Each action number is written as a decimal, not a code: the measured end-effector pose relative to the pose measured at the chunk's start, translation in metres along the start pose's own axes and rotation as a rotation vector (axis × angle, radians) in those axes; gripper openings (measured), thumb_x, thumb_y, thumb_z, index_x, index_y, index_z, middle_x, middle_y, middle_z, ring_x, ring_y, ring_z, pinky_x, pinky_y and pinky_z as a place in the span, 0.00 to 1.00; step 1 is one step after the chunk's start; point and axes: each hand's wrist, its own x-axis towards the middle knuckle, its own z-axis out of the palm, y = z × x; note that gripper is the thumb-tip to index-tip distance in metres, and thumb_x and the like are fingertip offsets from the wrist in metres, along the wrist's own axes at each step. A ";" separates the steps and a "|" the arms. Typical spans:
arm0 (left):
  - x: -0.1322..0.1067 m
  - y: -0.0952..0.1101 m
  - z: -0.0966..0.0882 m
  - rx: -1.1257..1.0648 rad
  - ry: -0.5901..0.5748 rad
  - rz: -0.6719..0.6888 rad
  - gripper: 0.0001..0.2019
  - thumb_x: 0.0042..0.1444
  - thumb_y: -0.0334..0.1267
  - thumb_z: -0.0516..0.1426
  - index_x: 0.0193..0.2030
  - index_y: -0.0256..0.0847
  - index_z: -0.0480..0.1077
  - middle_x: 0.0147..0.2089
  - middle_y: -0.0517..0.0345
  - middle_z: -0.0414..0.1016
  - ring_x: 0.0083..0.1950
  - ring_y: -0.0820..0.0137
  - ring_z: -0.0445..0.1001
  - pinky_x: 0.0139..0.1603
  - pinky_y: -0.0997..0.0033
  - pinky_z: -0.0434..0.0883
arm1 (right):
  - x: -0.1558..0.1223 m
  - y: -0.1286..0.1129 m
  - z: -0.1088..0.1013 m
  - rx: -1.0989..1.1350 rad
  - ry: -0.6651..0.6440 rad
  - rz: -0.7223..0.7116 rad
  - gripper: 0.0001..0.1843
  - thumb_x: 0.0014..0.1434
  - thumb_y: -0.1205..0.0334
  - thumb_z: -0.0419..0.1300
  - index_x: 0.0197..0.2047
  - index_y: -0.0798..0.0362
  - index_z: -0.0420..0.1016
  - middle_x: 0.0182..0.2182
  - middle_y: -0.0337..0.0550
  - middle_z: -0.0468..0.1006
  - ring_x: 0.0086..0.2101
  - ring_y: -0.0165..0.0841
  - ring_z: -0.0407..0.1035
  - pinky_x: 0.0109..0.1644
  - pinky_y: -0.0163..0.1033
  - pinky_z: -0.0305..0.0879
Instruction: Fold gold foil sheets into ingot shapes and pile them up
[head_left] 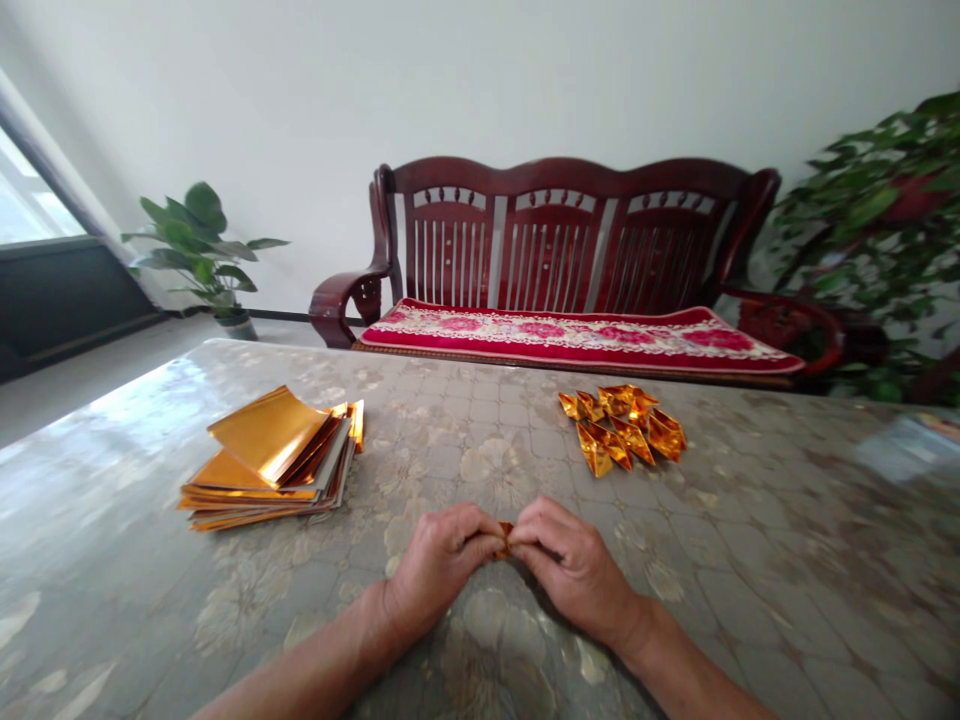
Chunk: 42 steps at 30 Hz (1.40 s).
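Small folded gold foil piece [504, 538] is pinched between my hands at bottom centre of frame, mostly hidden by my fingers, with only a bit of gold showing. My left hand [439, 572] and right hand [574, 570] are together, both clamped on the piece, fingertips meeting around it. Under them is a glossy table cover [750, 610], grey-beige with a floral and tile pattern.

Mid-left of frame, well apart from my left hand, is a loose stack of gold foil sheets [266, 480], fanned at the edges, with the top sheets curling up and some grey backs showing. Upper right of my hands, near the far table edge, is a pile of folded gold foil pieces [622, 428], pointed shapes overlapping each other. Not touching either hand. At the right edge of the table lies a flat glossy item [911, 445], too blurred to tell what it is.

Past the table, top centre, is a dark red wooden bench [551, 235] with a slatted back and a red-and-cream floral seat cushion [570, 338]. Upper left, a potted plant [199, 250] stands on the floor below a window [30, 190]. A leafy plant [870, 230] fills the right edge.
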 end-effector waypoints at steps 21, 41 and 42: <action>0.004 0.001 0.002 0.002 0.172 0.214 0.08 0.55 0.24 0.61 0.33 0.40 0.79 0.34 0.57 0.81 0.35 0.74 0.79 0.38 0.81 0.72 | 0.001 0.001 0.006 -0.110 0.169 -0.101 0.14 0.64 0.74 0.55 0.46 0.49 0.78 0.40 0.44 0.77 0.39 0.31 0.73 0.42 0.34 0.72; 0.003 0.007 0.002 0.034 0.167 0.196 0.09 0.54 0.24 0.59 0.27 0.40 0.78 0.33 0.56 0.78 0.33 0.75 0.77 0.35 0.80 0.71 | 0.002 0.001 0.007 -0.040 0.172 -0.089 0.15 0.62 0.75 0.56 0.43 0.49 0.80 0.38 0.43 0.80 0.38 0.30 0.76 0.42 0.33 0.73; 0.003 0.007 0.001 0.046 0.171 0.203 0.09 0.54 0.25 0.59 0.27 0.40 0.78 0.33 0.56 0.78 0.33 0.75 0.77 0.34 0.80 0.71 | 0.002 0.000 0.007 -0.040 0.177 -0.085 0.15 0.62 0.75 0.56 0.43 0.49 0.80 0.38 0.43 0.80 0.38 0.30 0.76 0.42 0.33 0.73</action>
